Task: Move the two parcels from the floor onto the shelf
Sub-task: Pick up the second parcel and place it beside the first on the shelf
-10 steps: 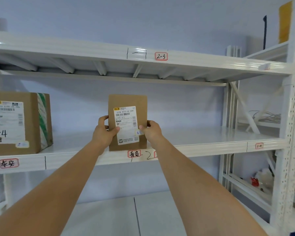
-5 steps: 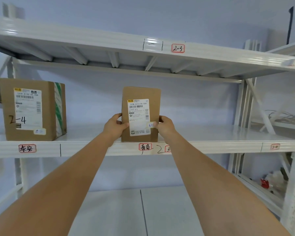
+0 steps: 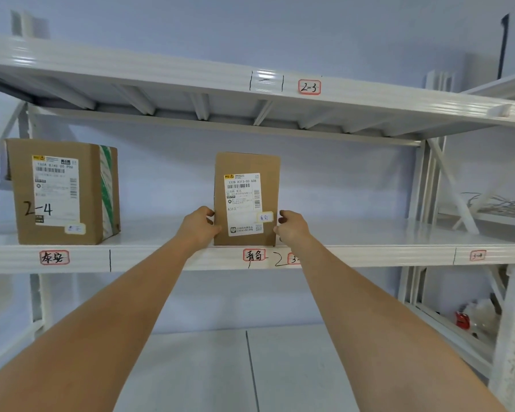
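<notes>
Parcel (image 3: 246, 199) stands upright at the shelf (image 3: 369, 251) front edge, clasped between left hand (image 3: 197, 226) and right hand (image 3: 292, 226); best slide it deeper before letting go, keeping it square.

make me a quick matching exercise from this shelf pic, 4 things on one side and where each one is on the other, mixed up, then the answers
Things:
1. small parcel
2. large parcel
3. 2-3 tag
4. left hand

Places:
A. on the upper shelf's front edge
B. at the left end of the middle shelf
C. upright between both hands, mid-shelf
D. against the small parcel's left side

Pairs: 1-C, 2-B, 3-A, 4-D
</notes>
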Demonstrator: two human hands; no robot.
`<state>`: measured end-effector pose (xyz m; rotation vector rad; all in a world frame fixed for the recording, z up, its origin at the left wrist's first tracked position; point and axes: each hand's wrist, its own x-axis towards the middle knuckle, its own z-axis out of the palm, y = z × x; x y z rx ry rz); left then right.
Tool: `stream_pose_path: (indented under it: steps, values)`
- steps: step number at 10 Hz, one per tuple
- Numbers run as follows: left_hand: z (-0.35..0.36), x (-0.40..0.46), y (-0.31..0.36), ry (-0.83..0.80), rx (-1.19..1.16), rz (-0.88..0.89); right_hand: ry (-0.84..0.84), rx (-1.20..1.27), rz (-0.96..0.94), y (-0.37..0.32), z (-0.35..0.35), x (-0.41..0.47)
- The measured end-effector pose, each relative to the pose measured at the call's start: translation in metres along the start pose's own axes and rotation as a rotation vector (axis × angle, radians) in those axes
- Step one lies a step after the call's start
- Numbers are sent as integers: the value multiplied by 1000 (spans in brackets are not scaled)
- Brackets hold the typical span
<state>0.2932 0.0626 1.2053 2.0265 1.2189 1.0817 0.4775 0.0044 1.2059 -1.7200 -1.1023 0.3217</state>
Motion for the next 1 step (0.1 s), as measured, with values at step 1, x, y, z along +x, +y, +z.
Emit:
stream_pose_path:
  steps: [1]
  values:
    - [-6, -1, 0, 25, 108, -11, 56, -26, -6, 2, -3, 4]
